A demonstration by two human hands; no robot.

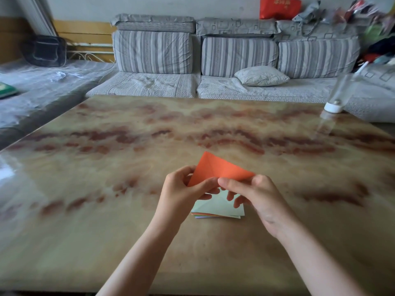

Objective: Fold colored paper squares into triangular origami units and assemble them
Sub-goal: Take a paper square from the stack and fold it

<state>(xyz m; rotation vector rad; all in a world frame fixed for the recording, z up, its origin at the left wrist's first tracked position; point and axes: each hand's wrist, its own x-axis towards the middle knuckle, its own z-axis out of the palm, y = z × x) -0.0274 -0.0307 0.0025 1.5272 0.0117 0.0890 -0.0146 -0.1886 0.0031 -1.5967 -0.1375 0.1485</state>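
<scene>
An orange paper (215, 168), folded with a crease down its middle, is held above the table between both hands. My left hand (181, 192) pinches its lower left edge with thumb and fingers. My right hand (254, 195) pinches its lower right edge, thumb on top. Beneath the hands lies a small stack of colored paper squares (220, 210) with a pale green sheet on top, partly hidden by my fingers.
The marbled brown table (128, 159) spreads widely around the stack. A clear bottle with a white cap (337, 97) stands upside down at the far right edge. A grey striped sofa (235, 56) with a small pillow runs behind the table.
</scene>
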